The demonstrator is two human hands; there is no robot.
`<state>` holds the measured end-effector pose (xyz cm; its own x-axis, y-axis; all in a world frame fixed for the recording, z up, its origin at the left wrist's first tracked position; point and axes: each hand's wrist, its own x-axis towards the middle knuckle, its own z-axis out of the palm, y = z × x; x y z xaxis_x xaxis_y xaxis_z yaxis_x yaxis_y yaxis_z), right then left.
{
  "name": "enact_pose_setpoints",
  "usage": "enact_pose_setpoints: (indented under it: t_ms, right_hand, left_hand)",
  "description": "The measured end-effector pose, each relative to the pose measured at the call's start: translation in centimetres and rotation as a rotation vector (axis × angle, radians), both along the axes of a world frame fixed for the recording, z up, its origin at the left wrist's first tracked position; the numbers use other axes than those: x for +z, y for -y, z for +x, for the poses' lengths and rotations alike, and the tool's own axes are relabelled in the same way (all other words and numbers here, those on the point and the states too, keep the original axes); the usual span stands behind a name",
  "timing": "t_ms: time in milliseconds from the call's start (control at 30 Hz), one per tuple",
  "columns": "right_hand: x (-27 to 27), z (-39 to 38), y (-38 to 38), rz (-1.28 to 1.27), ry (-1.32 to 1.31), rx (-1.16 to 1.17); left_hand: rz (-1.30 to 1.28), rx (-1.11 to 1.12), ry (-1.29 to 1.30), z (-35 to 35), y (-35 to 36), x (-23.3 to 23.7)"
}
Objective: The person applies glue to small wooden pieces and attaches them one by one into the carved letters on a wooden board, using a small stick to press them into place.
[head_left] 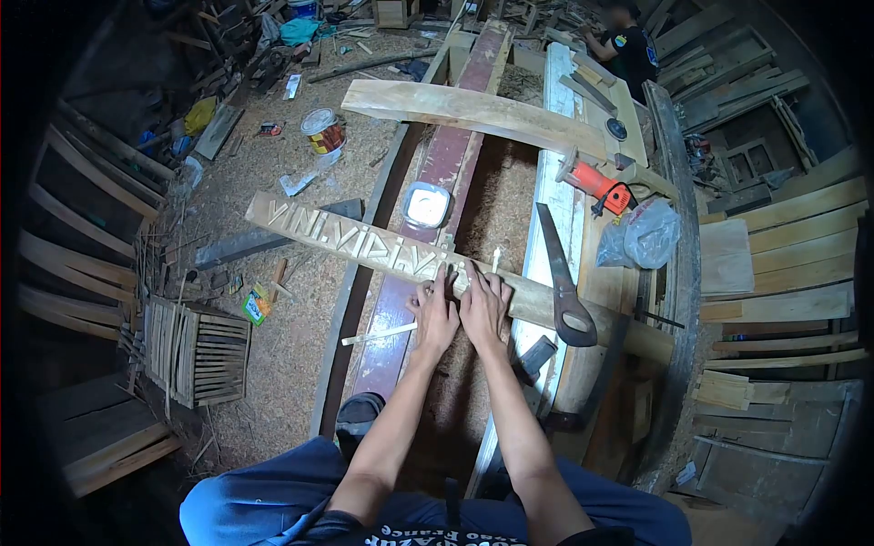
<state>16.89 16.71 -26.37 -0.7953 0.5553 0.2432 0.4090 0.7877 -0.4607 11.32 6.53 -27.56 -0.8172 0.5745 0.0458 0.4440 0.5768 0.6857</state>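
A long, curved wooden board (364,249) lies across the bench, bearing pale wooden letters that read "VINI.VIDI.V" and run up to my fingers. My left hand (435,317) has its index finger pressed on the board beside the last letters. Its other fingers are curled, and a thin pale wooden stick (378,335) juts out from them to the left. My right hand (484,305) presses its index fingertip on the board close by, other fingers bent. A pale sliver (496,258) stands up by those fingers; what they grip is partly hidden.
On the bench are a white tub (426,206), a handsaw (564,289) lying over the board, an orange power tool (596,187), a plastic bag (642,235) and a second curved board (473,111). A paint bucket (323,132) stands on the sawdust floor. Another person (633,50) sits far right.
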Motion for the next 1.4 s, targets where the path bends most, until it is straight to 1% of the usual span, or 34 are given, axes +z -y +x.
enact_pose_setpoints:
  t_ms: [133, 200, 300, 600, 833, 933, 1067, 1133, 1200, 1267, 1400]
  right_hand:
    - [0.2, 0.0, 0.0, 0.005, -0.017, 0.000]
    - [0.3, 0.0, 0.0, 0.003, -0.022, 0.000]
    - [0.3, 0.1, -0.1, 0.010, 0.004, -0.005]
    - [0.2, -0.1, 0.2, 0.048, 0.046, -0.029]
    - [0.1, -0.2, 0.4, 0.055, 0.056, -0.044]
    - [0.3, -0.2, 0.4, 0.040, 0.058, -0.046]
    - [0.6, -0.3, 0.3, -0.009, 0.062, -0.034]
    - [0.7, -0.3, -0.2, 0.010, 0.034, -0.020]
    - [0.7, 0.1, -0.5, 0.024, 0.009, -0.007]
    - [0.8, 0.7, -0.6, -0.019, -0.080, 0.000]
    - [0.2, 2.0, -0.2, -0.012, -0.079, -0.034]
  left_hand:
    - [-0.015, 0.002, 0.015, 0.0, 0.0, 0.0]
    - [-0.016, 0.009, -0.028, -0.1, 0.0, 0.0]
    - [-0.022, 0.017, 0.014, -0.4, 0.0, 0.1]
    - [-0.049, 0.056, 0.019, -0.1, -0.2, 0.1]
    - [-0.057, 0.051, -0.021, -0.1, -0.1, 0.0]
    - [-0.098, 0.042, -0.035, -0.1, -0.3, -0.2]
    - [-0.056, 0.051, -0.019, -0.2, -0.4, 0.1]
    - [-0.023, 0.053, -0.005, -0.2, -0.5, 0.2]
    - [0.073, 0.025, -0.020, -0.2, -0.2, 0.0]
    - [0.077, 0.038, -0.025, 0.2, 0.2, -0.2]
    - [0.063, 0.070, -0.023, 1.0, 1.0, -0.8]
